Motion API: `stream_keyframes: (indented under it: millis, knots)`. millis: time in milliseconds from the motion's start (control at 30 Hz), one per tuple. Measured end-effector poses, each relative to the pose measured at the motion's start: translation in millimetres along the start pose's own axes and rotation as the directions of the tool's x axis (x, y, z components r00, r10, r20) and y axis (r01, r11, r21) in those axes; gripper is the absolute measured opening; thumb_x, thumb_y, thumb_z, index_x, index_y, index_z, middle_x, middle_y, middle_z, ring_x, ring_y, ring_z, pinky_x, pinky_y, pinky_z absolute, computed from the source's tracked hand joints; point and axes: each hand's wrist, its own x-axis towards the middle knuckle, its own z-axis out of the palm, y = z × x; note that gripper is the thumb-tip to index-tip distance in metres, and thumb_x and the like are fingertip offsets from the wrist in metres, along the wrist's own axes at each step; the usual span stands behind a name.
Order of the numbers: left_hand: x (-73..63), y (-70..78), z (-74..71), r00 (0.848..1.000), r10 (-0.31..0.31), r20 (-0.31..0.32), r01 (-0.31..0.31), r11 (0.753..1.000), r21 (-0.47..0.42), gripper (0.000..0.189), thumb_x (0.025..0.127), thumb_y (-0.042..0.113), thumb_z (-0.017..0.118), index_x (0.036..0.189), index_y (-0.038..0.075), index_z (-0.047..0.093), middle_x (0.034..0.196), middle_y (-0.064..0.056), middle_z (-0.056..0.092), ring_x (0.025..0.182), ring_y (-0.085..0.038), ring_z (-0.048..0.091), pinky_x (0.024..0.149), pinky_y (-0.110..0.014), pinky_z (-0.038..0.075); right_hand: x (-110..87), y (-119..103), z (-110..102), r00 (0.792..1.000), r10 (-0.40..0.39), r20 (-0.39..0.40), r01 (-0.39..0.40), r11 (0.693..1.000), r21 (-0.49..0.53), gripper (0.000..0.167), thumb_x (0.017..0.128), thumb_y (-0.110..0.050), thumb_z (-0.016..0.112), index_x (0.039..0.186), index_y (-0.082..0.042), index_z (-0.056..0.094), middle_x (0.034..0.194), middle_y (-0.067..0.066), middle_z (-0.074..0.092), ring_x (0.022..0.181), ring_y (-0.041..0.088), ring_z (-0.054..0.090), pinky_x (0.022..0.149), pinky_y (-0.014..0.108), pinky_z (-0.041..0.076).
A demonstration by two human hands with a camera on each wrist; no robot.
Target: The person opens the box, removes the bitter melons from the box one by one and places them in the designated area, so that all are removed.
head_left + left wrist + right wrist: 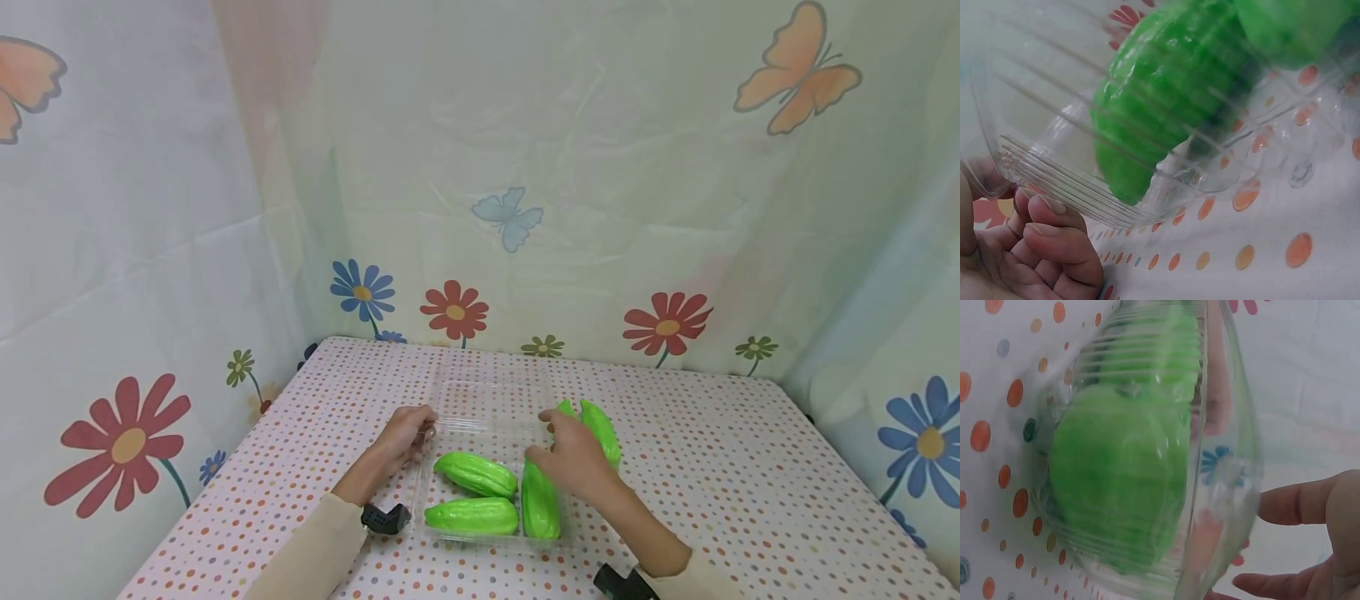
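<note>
A clear plastic clamshell box (495,540) lies on the table with its lid (491,400) folded back to the far side. Inside are three bright green, ridged bitter gourds: two lie crosswise on the left, the front one (472,517) nearest me, and a third (542,504) points away along the right side. My left hand (405,433) pinches the box's edge at the far left corner, fingers curled beneath the rim in the left wrist view. My right hand (573,457) reaches over the right side, partly hiding the third gourd; its fingers (1297,503) are spread, fingertips right at the plastic edge.
Two more green gourds (602,433) lie on the table to the right of the box, partly behind my right hand. The dotted tablecloth (712,467) extends to both sides. A curtain with printed flowers and butterflies (600,267) stands behind the table's far edge.
</note>
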Motion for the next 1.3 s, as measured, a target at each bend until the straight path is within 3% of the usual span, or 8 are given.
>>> stream_keyframes:
  millis: [200,500,633,700,767,933,1033,1300]
  knots:
    - [1.2,-0.2,0.3,1.0,-0.007,-0.001,0.007,1.0,0.002,0.024,0.097,0.021,0.051,0.074,0.014,0.05,0.068,-0.002,0.052,0.05,-0.011,0.029,0.043,-0.025,0.033,-6.0,-11,4,0.996,-0.01,0.086,0.019,0.994,-0.104,0.067,0.088,-0.022,0.075,0.142,0.007,0.049,0.118,0.025,0.068,0.065,0.019,0.062,0.061,0.037,0.053]
    - [0.9,0.6,0.3,1.0,-0.008,0.006,0.008,1.0,0.007,0.02,0.096,0.021,0.051,0.079,0.011,0.053,0.068,-0.002,0.051,0.05,-0.012,0.029,0.043,-0.026,0.033,-13.0,-18,10,0.989,-0.043,0.142,0.076,0.969,-0.236,0.067,0.088,-0.025,0.076,0.138,0.011,0.051,0.102,0.02,0.071,0.067,0.02,0.063,0.063,0.038,0.055]
    - [0.9,0.7,0.3,1.0,-0.012,-0.004,0.012,1.0,0.015,0.018,0.096,0.021,0.051,0.083,0.009,0.054,0.067,-0.002,0.052,0.05,-0.011,0.031,0.043,-0.025,0.033,-15.0,-15,14,0.983,-0.076,0.167,0.118,0.96,-0.255,0.04,0.086,-0.021,0.077,0.111,0.007,0.063,0.079,0.009,0.063,0.062,0.018,0.057,0.056,0.035,0.051]
    - [1.3,0.3,0.2,1.0,-0.011,-0.01,0.011,1.0,0.017,0.018,0.095,0.021,0.052,0.083,0.008,0.054,0.067,-0.001,0.052,0.05,-0.012,0.032,0.043,-0.025,0.033,-15.8,-12,17,0.978,-0.098,0.185,0.142,0.959,-0.244,0.024,0.085,-0.016,0.076,0.096,0.0,0.062,0.07,0.005,0.056,0.059,0.017,0.053,0.052,0.032,0.047]
    - [1.7,-0.1,0.3,1.0,-0.012,-0.013,0.012,1.0,0.018,0.018,0.095,0.021,0.052,0.084,0.008,0.054,0.067,-0.001,0.052,0.05,-0.012,0.034,0.043,-0.025,0.033,-16.2,-10,22,0.973,-0.126,0.192,0.172,0.954,-0.246,0.018,0.083,-0.012,0.075,0.084,-0.006,0.057,0.067,0.002,0.05,0.058,0.016,0.049,0.051,0.03,0.044]
    - [1.9,-1.8,1.2,1.0,-0.013,-0.009,0.014,1.0,0.017,0.018,0.097,0.021,0.051,0.086,0.007,0.054,0.066,-0.001,0.051,0.049,-0.012,0.039,0.043,-0.025,0.035,-17.7,-5,33,0.961,-0.173,0.215,0.234,0.923,-0.305,0.014,0.081,-0.008,0.071,0.087,-0.003,0.06,0.077,0.005,0.053,0.068,0.018,0.049,0.061,0.035,0.045]
    - [2.0,-1.7,1.5,1.0,-0.018,-0.006,0.018,1.0,0.013,0.018,0.097,0.021,0.051,0.089,0.005,0.054,0.066,-0.001,0.051,0.049,-0.013,0.04,0.043,-0.025,0.035,-18.5,-4,37,0.957,-0.182,0.224,0.249,0.913,-0.323,0.018,0.083,-0.009,0.069,0.096,0.002,0.063,0.085,0.007,0.055,0.074,0.02,0.051,0.066,0.04,0.048]
    - [0.0,2.4,1.0,1.0,-0.015,-0.015,0.015,1.0,0.016,0.025,0.096,0.021,0.051,0.104,-0.003,0.056,0.067,-0.001,0.051,0.049,-0.012,0.043,0.043,-0.025,0.035,-17.8,-7,43,0.964,-0.14,0.225,0.202,0.938,-0.281,0.031,0.087,-0.008,0.066,0.113,0.007,0.062,0.097,0.012,0.058,0.081,0.022,0.056,0.072,0.043,0.052]
